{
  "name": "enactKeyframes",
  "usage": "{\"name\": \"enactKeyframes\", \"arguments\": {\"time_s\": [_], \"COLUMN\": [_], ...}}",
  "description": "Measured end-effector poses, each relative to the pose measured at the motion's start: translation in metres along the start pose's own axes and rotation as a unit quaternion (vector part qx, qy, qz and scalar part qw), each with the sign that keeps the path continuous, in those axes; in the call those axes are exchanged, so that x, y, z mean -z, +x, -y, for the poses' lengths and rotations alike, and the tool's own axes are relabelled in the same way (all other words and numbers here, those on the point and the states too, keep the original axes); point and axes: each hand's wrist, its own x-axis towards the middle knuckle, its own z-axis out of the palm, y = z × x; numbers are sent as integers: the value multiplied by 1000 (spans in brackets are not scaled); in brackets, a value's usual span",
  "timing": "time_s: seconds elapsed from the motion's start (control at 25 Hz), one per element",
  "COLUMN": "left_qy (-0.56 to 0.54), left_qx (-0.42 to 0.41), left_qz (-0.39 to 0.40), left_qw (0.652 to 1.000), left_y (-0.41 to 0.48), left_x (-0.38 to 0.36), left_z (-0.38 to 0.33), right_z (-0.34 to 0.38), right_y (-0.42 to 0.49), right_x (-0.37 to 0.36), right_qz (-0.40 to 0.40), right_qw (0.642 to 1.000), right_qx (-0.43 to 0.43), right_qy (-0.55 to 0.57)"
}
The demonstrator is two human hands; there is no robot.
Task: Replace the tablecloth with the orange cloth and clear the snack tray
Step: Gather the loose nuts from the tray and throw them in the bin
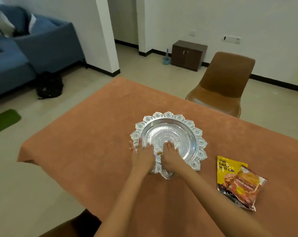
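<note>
An orange cloth (97, 130) covers the whole table. A round silver snack tray (187, 132) with a scalloped rim stands near the table's middle, and nothing lies in it. My left hand (142, 154) rests flat over the tray's near-left rim, fingers spread. My right hand (170, 153) lies flat inside the tray near its centre, fingers apart. Neither hand grips anything. To the right of the tray, two snack packets lie on the cloth: a yellow nut packet (227, 170) and an orange-red packet (247, 187) partly on top of it.
A brown chair (225, 82) stands at the table's far right side. Another brown chair (76, 226) shows at the near left edge. A blue sofa (33, 48), a black bag (50, 85) and a green mat (3, 121) are on the left. A dark cabinet (187, 54) stands by the wall.
</note>
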Motion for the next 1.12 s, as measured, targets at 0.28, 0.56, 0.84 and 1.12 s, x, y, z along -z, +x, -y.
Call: {"name": "enactKeyframes", "arguments": {"time_s": [0.28, 0.56, 0.84, 1.12], "left_qy": [-401, -459, -421, -356], "left_qx": [57, 54, 76, 120], "left_qz": [-179, -185, -168, -101], "left_qw": [897, 867, 888, 921], "left_y": [-17, -23, -19, -3], "left_x": [1, 9, 8, -6], "left_z": [9, 10, 7, 1], "right_z": [-29, 0, -49, -49], "right_y": [14, 31, 17, 15], "right_x": [21, 11, 49, 56], "right_qz": [-35, 58, 102, -5], "right_qw": [988, 960, 911, 886], "right_qx": [83, 273, 386, 447], "right_qy": [123, 27, -103, -126]}}
